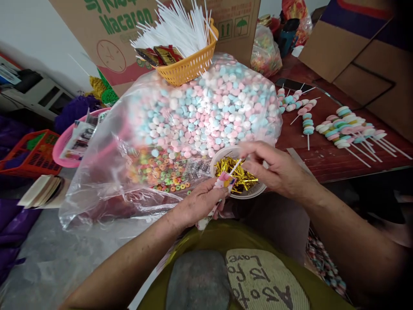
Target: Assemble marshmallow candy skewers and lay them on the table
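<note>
My left hand (204, 199) is closed around a candy skewer in a printed wrapper (225, 181). Its white stick (235, 166) points up and to the right, and my fingers hide most of the candy. My right hand (274, 168) hovers by the stick's tip, slightly blurred. Its thumb and forefinger are curved but apart, with nothing visible between them. Beneath both hands is a round clear plastic bowl (257, 191) of short gold twist ties (243, 174).
A large clear bag of pastel candies (206, 103) and ring candies (171, 178) fills the middle. Behind it sits a yellow basket (187, 69) of white sticks. Candy skewers (350, 129) lie on the red table (329, 165) at right. A pink basin (60, 150) stands left.
</note>
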`<state>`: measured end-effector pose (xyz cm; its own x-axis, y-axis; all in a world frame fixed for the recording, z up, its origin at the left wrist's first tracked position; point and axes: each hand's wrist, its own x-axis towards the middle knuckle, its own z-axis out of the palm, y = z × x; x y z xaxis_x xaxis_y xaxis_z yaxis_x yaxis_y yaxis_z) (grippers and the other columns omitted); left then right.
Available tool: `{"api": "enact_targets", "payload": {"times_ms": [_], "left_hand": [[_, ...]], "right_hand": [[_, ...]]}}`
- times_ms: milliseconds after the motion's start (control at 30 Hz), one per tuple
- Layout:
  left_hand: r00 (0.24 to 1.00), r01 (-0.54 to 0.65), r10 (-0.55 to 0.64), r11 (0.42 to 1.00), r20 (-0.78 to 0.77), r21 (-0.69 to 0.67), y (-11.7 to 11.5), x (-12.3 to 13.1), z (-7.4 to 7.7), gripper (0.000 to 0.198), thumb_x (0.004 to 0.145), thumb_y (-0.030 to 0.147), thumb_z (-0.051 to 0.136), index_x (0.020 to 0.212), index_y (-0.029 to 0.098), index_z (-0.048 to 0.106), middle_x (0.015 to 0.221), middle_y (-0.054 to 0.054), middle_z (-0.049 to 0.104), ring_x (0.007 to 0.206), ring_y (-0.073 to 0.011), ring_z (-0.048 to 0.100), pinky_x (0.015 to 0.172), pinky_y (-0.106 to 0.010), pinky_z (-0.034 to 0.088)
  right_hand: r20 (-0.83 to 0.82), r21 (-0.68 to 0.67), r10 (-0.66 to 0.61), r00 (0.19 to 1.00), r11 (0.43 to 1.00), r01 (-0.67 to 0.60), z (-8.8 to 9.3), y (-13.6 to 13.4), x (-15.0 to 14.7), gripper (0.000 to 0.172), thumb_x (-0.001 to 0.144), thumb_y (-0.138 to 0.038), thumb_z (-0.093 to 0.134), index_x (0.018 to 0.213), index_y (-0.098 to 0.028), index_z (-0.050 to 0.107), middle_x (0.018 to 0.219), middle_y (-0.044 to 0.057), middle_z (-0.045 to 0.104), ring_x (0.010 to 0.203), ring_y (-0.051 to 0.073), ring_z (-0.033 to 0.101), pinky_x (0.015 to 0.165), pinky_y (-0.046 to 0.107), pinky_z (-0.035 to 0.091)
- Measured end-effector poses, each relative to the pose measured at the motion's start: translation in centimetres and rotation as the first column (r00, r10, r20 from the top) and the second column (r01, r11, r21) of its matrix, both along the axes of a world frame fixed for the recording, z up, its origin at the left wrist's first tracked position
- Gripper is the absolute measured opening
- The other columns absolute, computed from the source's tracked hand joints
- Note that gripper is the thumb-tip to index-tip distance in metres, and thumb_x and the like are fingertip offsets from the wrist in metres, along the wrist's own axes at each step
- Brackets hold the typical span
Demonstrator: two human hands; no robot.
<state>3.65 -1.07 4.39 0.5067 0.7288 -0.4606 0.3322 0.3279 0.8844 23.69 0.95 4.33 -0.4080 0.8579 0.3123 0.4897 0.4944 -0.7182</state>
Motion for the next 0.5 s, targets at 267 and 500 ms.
{"api": "enact_targets", "payload": {"times_ms": [267, 500], "left_hand": [[0.869, 0.488, -0.474, 0.777, -0.142, 0.396, 1.3, -1.6, 0.0, 0.023, 0.092, 0.034, 0.038, 0.087, 0.017, 0.054, 0.085, -0.003, 0.058, 0.078, -0.0159, 0.052, 0.071, -0.026, 0.044], [0.883, 0.466, -0.379, 0.771, -0.276, 0.433, 1.4, -1.9, -0.6, 0.028, 0.091, 0.040, 0.042, 0.084, 0.018, 0.058, 0.066, 0.002, 0.053, 0.066, -0.0138, 0.051, 0.063, -0.023, 0.043]], "right_hand": [[-0.240, -0.260, -0.016, 0.971, 0.964, -0.048, -3.2, -3.5, -3.9, 0.021, 0.088, -0.026, 0.048, 0.074, -0.017, 0.061, 0.064, 0.000, 0.059, 0.059, 0.011, 0.053, 0.056, 0.022, 0.041], [0.116, 0.217, -0.141, 0.983, 0.970, 0.113, -0.7, -3.3, -2.6, 0.034, 0.095, -0.026, 0.026, 0.099, -0.021, 0.060, 0.086, 0.008, 0.066, 0.082, 0.020, 0.061, 0.074, 0.037, 0.049]]}}
